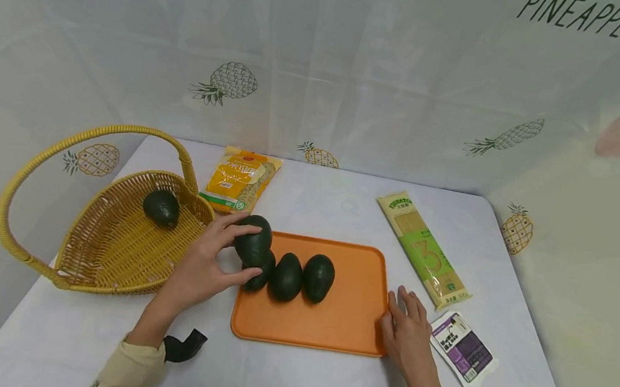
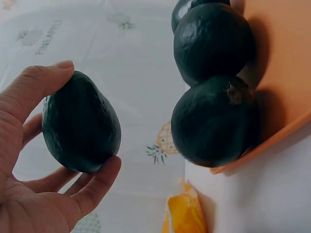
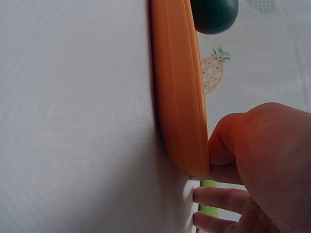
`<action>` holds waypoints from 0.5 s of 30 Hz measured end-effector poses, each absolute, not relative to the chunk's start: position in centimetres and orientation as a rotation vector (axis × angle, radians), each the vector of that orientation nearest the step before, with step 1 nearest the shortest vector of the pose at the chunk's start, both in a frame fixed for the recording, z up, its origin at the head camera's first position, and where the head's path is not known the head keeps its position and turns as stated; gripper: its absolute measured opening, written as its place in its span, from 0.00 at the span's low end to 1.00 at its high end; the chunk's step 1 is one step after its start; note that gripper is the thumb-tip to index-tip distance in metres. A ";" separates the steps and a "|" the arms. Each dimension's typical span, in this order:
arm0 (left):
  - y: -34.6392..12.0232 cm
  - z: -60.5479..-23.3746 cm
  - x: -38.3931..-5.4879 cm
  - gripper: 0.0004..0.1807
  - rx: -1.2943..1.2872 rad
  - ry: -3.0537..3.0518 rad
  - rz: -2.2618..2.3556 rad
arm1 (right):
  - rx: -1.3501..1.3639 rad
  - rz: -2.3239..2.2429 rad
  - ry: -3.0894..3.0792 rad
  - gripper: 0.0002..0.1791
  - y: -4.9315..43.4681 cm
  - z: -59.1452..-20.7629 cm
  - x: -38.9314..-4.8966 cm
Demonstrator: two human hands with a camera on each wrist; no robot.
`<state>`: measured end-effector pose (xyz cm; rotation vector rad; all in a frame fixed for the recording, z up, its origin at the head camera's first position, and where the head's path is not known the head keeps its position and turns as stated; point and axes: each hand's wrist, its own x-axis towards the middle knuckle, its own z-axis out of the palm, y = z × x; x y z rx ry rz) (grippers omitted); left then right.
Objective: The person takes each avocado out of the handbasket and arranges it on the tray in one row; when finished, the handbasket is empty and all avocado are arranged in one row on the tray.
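From here I see the left hand [image 1: 207, 259] pinch an avocado [image 1: 253, 243] by the left end of the orange tray [image 1: 342, 321]; the right hand [image 1: 408, 337] touches its right edge, maybe to keep it still; I can't tell if it grips

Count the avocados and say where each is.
5: one avocado in the yellow basket, one held in the left hand, and three side by side on the orange tray, the leftmost partly hidden by the held one.
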<state>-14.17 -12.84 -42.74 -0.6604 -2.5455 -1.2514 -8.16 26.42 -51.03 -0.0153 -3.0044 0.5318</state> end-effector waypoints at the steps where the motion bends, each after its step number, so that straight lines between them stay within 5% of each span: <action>1: -12.8 -42.8 -14.1 0.38 -0.656 -2.552 -1.250 | -0.018 0.529 -3.008 0.26 26.4 -51.0 -8.2; 15: -11.3 -43.0 -13.8 0.37 -0.689 -2.609 -1.273 | -0.039 0.535 -3.015 0.26 26.4 -51.0 -8.2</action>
